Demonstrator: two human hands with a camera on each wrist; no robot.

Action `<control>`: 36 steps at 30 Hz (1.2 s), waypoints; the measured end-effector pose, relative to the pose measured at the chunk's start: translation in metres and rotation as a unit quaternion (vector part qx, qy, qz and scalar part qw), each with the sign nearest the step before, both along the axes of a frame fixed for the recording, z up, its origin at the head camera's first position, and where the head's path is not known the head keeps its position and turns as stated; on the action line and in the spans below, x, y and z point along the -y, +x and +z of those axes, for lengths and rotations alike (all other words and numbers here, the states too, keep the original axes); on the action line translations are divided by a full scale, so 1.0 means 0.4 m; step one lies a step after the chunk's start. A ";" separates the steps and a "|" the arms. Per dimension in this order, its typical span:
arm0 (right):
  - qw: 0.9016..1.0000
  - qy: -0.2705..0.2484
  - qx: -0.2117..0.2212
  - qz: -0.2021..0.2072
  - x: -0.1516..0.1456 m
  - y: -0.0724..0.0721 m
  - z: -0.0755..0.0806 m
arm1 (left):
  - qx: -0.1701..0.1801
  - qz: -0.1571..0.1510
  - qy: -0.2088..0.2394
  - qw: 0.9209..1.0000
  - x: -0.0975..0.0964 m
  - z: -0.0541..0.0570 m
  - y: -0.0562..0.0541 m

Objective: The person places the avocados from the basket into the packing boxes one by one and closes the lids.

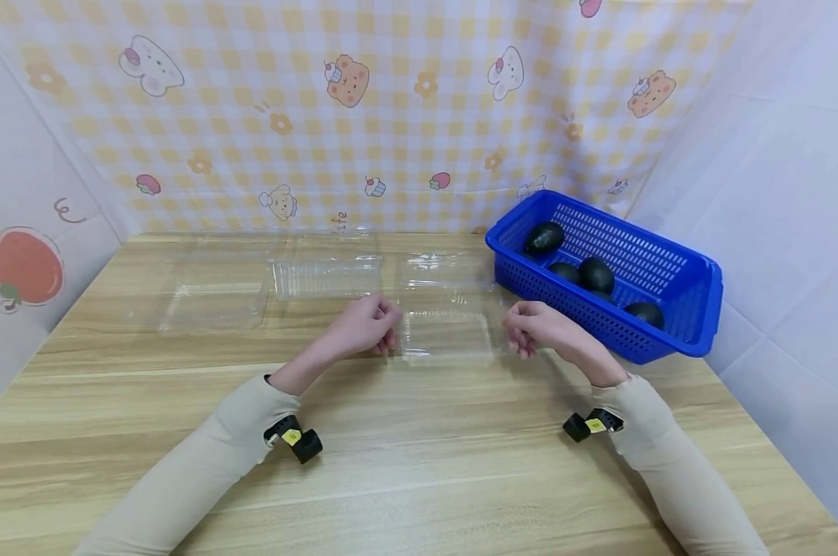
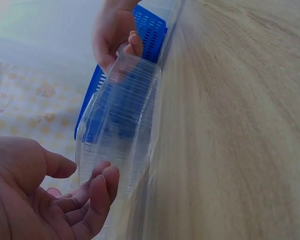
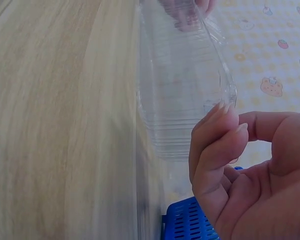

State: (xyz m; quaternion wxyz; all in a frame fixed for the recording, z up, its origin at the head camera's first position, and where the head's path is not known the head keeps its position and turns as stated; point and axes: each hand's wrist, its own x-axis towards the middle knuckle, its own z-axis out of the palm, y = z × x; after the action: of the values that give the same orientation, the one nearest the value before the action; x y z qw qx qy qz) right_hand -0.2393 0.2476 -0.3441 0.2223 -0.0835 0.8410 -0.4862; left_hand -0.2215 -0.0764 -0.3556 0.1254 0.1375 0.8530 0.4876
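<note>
A clear plastic clamshell container (image 1: 446, 357) lies opened out on the table, its lid part folded back toward the curtain. My left hand (image 1: 364, 324) holds its left rim, with thumb and fingertips right at the edge in the left wrist view. On the opposite side my right hand (image 1: 540, 324) pinches the right rim between thumb and curled fingers. The ridged clear side wall (image 3: 175, 130) shows between the hands in the right wrist view. Just behind my right hand stands a blue plastic basket (image 1: 683, 262) with several dark avocados (image 1: 596, 275) in it.
More clear plastic containers (image 1: 213, 309) lie on the wooden table (image 1: 419, 463) at the left, one (image 1: 327, 279) close behind my left hand. A checked curtain (image 1: 405, 139) hangs along the table's back edge. White walls (image 1: 794, 232) flank both sides.
</note>
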 end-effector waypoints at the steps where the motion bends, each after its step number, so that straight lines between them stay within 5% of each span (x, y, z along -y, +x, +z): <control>1: 1.000 0.000 0.002 0.004 -0.001 0.002 0.001 | -0.001 0.000 0.000 1.000 0.000 -0.001 0.000; 17: 0.998 0.016 0.008 0.060 -0.017 0.016 0.015 | -0.002 0.003 -0.006 1.000 0.003 0.005 0.014; 36: 0.984 0.119 -0.113 0.068 -0.012 0.026 0.082 | -0.022 0.013 -0.038 0.999 0.014 0.008 0.023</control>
State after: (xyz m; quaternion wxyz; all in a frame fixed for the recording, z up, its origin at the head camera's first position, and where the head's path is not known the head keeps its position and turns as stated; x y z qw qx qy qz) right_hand -0.2289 0.2523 -0.3114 0.1671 -0.1675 0.9050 -0.3535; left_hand -0.2123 -0.0820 -0.3523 0.1052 0.1319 0.8751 0.4536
